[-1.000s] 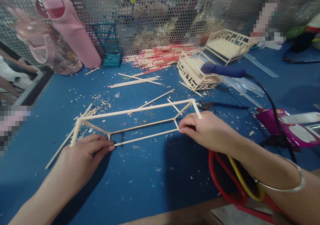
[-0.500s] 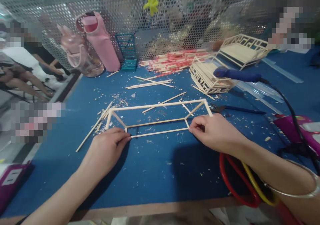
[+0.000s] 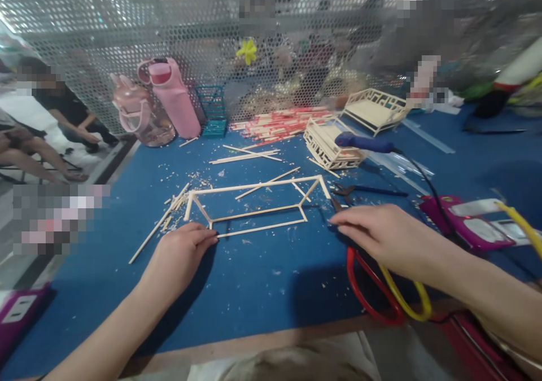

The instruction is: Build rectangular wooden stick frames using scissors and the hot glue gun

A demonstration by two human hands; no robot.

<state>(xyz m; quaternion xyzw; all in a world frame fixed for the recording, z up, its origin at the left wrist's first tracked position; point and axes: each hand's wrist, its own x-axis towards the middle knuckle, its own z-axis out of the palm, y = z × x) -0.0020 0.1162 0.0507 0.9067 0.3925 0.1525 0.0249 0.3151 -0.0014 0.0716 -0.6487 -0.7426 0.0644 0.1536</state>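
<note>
My left hand [image 3: 183, 252] pinches the near left corner of a small open frame of thin wooden sticks [image 3: 258, 187]. The frame stands on the blue tabletop, its long bars running left to right. My right hand [image 3: 376, 235] is off the frame, just right of it, with thumb and fingers slightly apart and nothing visible between them. Below that hand lies a tool with red and yellow loop handles [image 3: 353, 282]; my hand covers its middle. Dark-jawed pliers with blue handles [image 3: 376, 190] lie just beyond my right hand.
Loose sticks [image 3: 245, 156] and scraps dot the blue table [image 3: 178, 319]. Red-marked sticks [image 3: 279, 126] lie behind. Finished stick models [image 3: 375, 110], a blue-handled corded tool [image 3: 364, 141] and clear glue sticks [image 3: 398, 163] are right. A pink bottle [image 3: 180, 101] and purple power strip [image 3: 449, 223] stand around.
My right hand has let go of the frame's right corner and moved right, over the loop-handled tool. My left hand keeps its pinch. The camera view has shifted up and right.
</note>
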